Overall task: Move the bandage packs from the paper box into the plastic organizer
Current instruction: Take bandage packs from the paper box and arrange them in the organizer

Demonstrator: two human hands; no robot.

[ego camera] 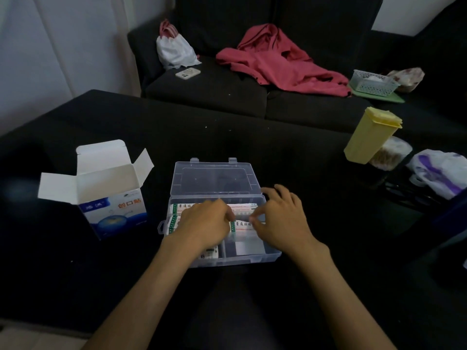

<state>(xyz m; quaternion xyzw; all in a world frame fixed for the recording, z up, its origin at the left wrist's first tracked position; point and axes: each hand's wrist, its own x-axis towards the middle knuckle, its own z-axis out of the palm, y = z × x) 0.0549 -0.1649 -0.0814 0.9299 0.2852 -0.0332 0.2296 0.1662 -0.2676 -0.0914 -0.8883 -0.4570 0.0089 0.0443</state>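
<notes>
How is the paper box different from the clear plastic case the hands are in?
The paper box is opaque white and blue card with printed characters; the plastic organizer is see-through. The paper box stands upright and looks empty from here; the plastic organizer lies flat, holding bandage packs. Both are open on the dark surface.

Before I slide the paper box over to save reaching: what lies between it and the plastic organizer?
Head view: only bare black surface lies between the paper box and the plastic organizer.

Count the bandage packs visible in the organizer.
4 visible: far row, under the left hand, middle right, near left corner. Hands may hide more.
</notes>
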